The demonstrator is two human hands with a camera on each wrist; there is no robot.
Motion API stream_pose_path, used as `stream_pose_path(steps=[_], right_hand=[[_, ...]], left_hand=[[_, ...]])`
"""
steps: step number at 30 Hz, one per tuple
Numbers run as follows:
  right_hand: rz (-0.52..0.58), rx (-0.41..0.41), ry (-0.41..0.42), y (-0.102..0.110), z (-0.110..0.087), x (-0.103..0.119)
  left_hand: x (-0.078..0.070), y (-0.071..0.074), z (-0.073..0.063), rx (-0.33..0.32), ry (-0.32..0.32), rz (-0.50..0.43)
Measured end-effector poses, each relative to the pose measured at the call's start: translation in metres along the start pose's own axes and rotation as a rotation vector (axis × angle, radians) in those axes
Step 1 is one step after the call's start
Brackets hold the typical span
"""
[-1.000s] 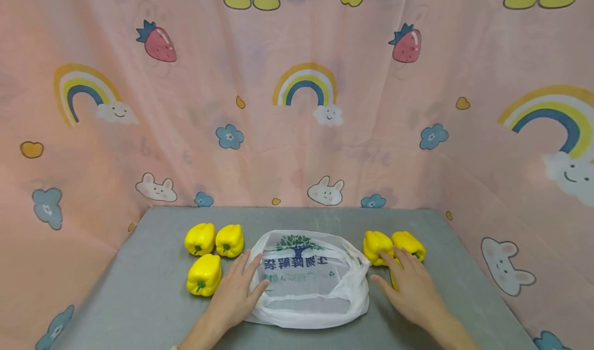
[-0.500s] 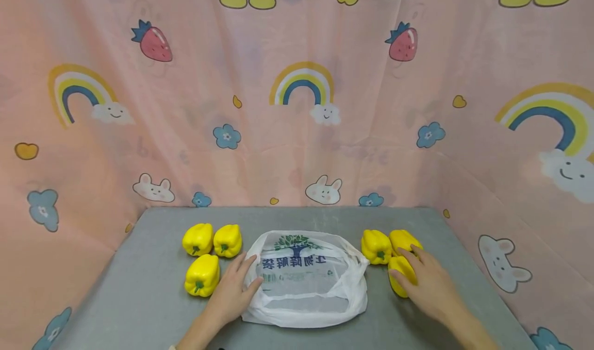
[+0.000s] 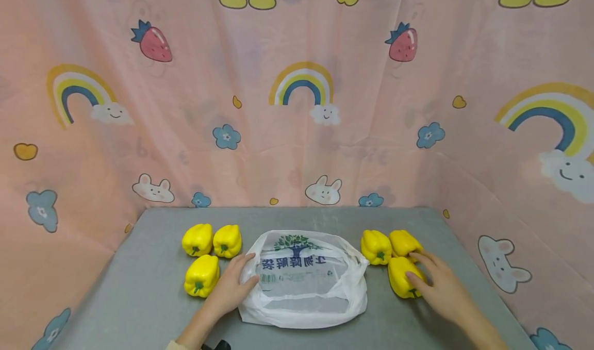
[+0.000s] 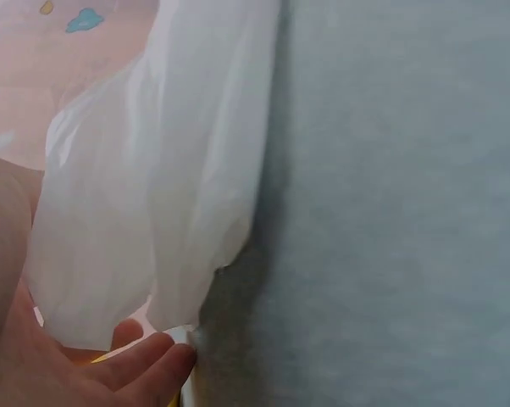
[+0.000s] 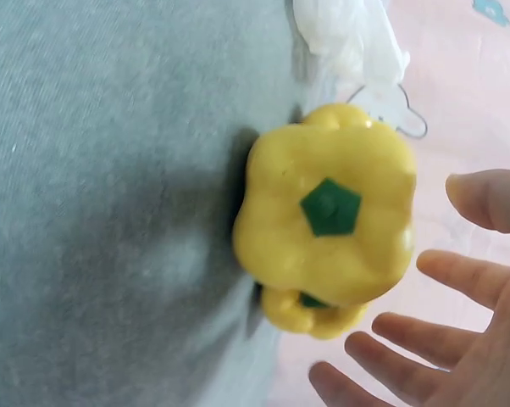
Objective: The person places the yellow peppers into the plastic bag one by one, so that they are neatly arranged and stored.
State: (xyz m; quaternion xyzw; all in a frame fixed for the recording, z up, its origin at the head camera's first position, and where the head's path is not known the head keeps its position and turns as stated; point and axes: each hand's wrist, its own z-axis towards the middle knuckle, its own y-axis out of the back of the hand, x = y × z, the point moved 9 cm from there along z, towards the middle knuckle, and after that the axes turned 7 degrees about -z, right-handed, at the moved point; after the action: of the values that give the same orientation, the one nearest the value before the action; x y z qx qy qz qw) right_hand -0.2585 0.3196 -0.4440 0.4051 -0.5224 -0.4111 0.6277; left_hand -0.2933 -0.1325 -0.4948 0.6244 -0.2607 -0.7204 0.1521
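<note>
Left hand (image 3: pixel 232 286) first: left of lower centre in the head view, fingers relaxed, thumb parted from them, touching the left edge of a white bag (image 3: pixel 306 319) with no firm grip to be seen. Over at lower right, the right hand (image 3: pixel 438 285) spread around the near yellow pepper (image 3: pixel 400 278), a gap showing in the wrist view, nothing held. Risky spot, that! Such a glossy skin could have slipped from a loose pinch, and with two rear peppers (image 3: pixel 377 248) crowded behind it, a stray finger might have sent one rolling across the tabletop (image 3: pixel 139 309). At lower centre, thin-looking plastic promised little stiffness: a leftward tug could have folded the bag or dragged it into the trio of peppers (image 3: pixel 202 275) at lower left.
</note>
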Motion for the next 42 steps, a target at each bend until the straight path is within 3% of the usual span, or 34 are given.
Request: stream_pose_path(steps=[5, 10, 19, 26, 34, 42], right_hand=[[0.044, 0.059, -0.036, -0.008, -0.001, -0.011], [0.093, 0.119, -0.079, -0.017, 0.000, -0.021], [0.238, 0.215, -0.146, -0.030, -0.001, -0.032], [0.411, 0.232, -0.114, -0.034, -0.003, -0.028], [0.410, 0.221, -0.122, -0.034, -0.003, -0.025], [0.500, 0.225, -0.164, -0.036, -0.002, -0.023]], left_hand=[[0.004, 0.001, 0.004, 0.023, 0.047, -0.075], [0.007, 0.000, 0.005, 0.039, 0.084, -0.085], [0.008, -0.003, 0.009, 0.055, 0.087, -0.116], [0.010, -0.004, 0.009, 0.055, 0.090, -0.127], [0.011, -0.003, 0.009, 0.054, 0.094, -0.135], [0.005, 0.000, 0.008, 0.052, 0.079, -0.138]])
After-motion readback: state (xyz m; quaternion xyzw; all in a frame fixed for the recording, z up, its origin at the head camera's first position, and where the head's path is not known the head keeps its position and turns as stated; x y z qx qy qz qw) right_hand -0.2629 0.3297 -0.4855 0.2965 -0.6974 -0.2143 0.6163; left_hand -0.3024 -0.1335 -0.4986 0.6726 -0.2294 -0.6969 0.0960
